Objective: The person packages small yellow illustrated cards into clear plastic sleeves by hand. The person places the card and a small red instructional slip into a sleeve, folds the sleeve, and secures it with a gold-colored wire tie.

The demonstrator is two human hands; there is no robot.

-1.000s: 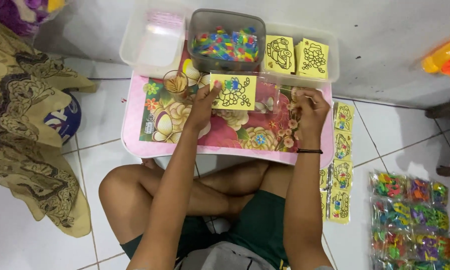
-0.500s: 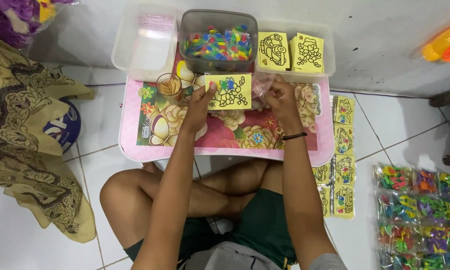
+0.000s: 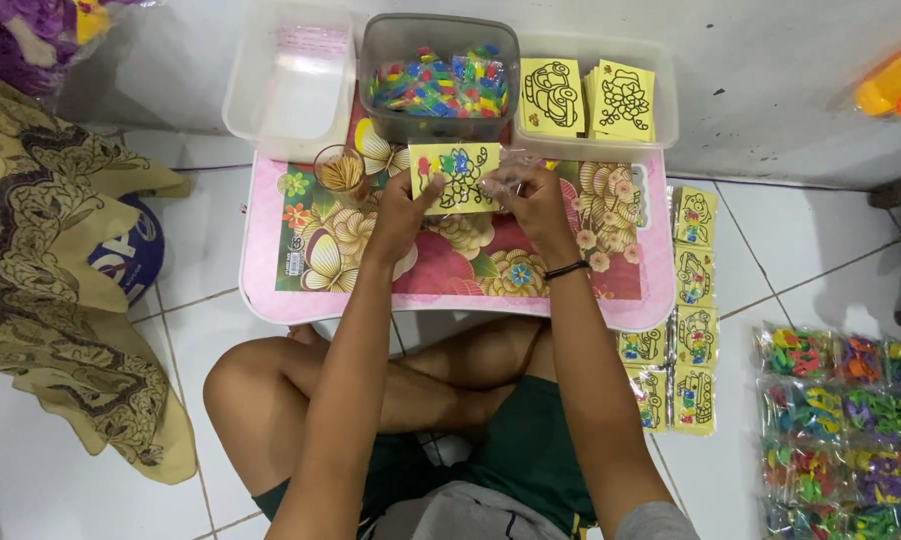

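Hands meet over the pink floral bench [image 3: 270, 240]: left hand [image 3: 402, 212] has its grip closed on the left edge of a yellow picture card [image 3: 456, 176], held just above the top. Right hand [image 3: 530, 195] pinches a clear plastic sleeve [image 3: 505, 170] at the card's right edge, w/ a grey tub of coloured pieces [image 3: 438, 75] just behind.

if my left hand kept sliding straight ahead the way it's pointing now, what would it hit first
Likely the yellow picture card that the left hand already touches at its edge. Beyond the card stands the grey tub of coloured pieces. The small cup of sticks sits off to the left, probably outside that line; depth is hard to judge.
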